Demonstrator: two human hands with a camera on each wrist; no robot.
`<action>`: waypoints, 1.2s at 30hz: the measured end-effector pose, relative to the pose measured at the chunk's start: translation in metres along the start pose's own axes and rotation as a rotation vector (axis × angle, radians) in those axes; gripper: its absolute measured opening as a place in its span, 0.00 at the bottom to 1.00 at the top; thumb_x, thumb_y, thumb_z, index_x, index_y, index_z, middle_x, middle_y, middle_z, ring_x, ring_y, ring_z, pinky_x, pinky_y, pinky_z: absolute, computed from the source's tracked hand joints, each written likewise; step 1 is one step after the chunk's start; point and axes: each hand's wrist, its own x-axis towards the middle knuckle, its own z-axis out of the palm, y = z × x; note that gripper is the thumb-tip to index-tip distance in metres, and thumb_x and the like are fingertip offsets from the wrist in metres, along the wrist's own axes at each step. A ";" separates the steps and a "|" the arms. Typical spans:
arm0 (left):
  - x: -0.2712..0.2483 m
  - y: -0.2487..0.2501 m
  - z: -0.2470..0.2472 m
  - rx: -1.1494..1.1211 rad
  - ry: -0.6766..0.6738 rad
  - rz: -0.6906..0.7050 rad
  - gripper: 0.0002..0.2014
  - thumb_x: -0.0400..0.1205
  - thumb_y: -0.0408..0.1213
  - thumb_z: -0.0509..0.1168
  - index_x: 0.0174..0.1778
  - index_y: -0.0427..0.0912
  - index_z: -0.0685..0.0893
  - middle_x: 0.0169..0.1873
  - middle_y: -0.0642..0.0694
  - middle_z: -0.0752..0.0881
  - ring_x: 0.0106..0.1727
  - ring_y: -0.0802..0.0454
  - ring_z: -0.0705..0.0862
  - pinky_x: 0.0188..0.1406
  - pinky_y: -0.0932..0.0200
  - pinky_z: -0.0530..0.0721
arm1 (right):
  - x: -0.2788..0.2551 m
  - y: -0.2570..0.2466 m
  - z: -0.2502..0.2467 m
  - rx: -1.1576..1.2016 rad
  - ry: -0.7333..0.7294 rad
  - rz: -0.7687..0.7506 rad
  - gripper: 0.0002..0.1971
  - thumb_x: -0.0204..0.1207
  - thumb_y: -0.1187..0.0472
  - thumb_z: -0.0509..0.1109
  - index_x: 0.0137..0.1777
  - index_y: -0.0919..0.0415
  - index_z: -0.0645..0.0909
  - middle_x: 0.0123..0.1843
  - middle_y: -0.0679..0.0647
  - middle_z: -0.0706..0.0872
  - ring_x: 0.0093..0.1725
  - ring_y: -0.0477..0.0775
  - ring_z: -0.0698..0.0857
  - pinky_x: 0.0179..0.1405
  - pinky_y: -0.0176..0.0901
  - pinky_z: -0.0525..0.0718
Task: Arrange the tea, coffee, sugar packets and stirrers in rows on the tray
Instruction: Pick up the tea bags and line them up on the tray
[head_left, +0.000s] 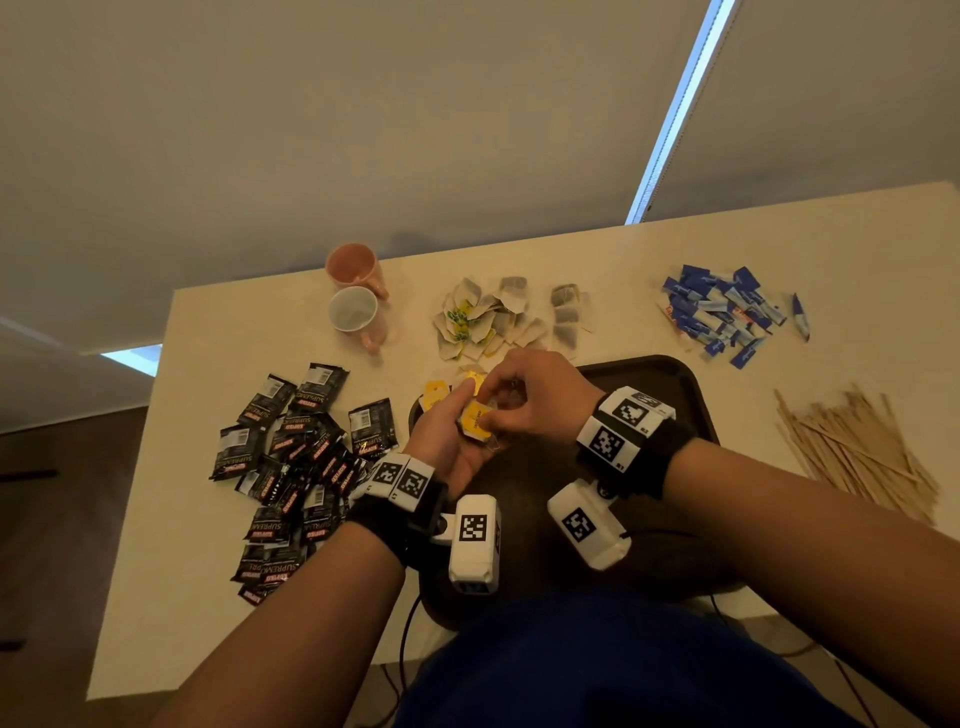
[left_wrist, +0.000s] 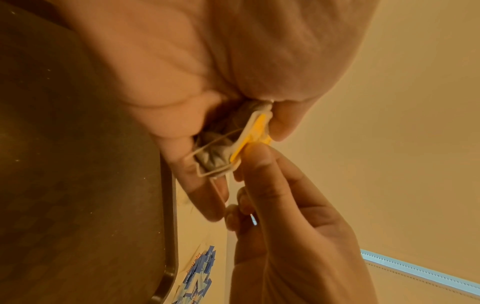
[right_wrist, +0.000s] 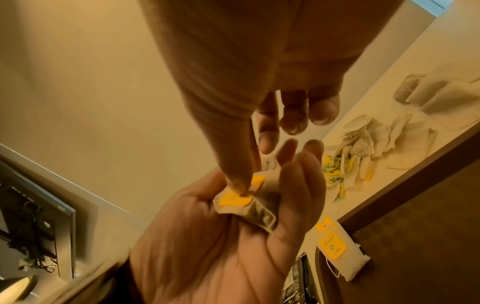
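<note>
**Tea step, tag being sorted**

Your left hand (head_left: 451, 435) cupped a tea bag (head_left: 475, 415) over the tray's (head_left: 670, 374) far-left corner. Your right hand (head_left: 524, 397) pinched its yellow tag. Judged next: free the string, lay it flat beside the placed bag (right_wrist: 345, 255).

From my left wrist camera I see my left hand (left_wrist: 197, 86) filling the upper frame, palm toward the lens, its fingers curled around a tea bag (left_wrist: 218, 152) with a yellow tag (left_wrist: 255, 131) and a white string (left_wrist: 207, 170) looped around the grey pouch. My right hand (left_wrist: 293, 236) comes up from below, and its fingertips (left_wrist: 259, 162) pinch the lower edge of the tag. On the left runs the dark brown tray (left_wrist: 78, 185), its raised rim curving down to the bottom edge. Just beyond that rim, blue sugar packets (left_wrist: 200, 275) lie on the pale table (left_wrist: 223, 246). A pale blue strip of light crosses the lower right corner.
</note>
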 end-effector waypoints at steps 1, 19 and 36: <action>0.000 0.000 0.000 0.006 0.004 0.001 0.17 0.90 0.44 0.54 0.64 0.38 0.82 0.53 0.38 0.90 0.50 0.45 0.89 0.50 0.48 0.87 | 0.000 0.000 0.001 0.001 -0.015 0.009 0.13 0.68 0.53 0.81 0.50 0.55 0.89 0.43 0.49 0.82 0.41 0.46 0.79 0.39 0.37 0.77; 0.009 -0.004 -0.019 -0.105 0.085 -0.032 0.18 0.91 0.41 0.53 0.63 0.32 0.80 0.55 0.30 0.89 0.51 0.40 0.89 0.46 0.45 0.92 | 0.002 0.010 0.004 0.204 -0.116 0.087 0.07 0.67 0.57 0.82 0.41 0.58 0.87 0.35 0.49 0.88 0.31 0.43 0.81 0.35 0.36 0.82; 0.015 0.011 -0.086 0.029 0.281 0.073 0.21 0.92 0.45 0.51 0.59 0.33 0.83 0.42 0.35 0.91 0.34 0.45 0.90 0.33 0.56 0.90 | 0.060 0.046 0.080 0.234 -0.138 0.565 0.08 0.71 0.60 0.79 0.47 0.56 0.84 0.43 0.55 0.92 0.43 0.52 0.91 0.49 0.44 0.89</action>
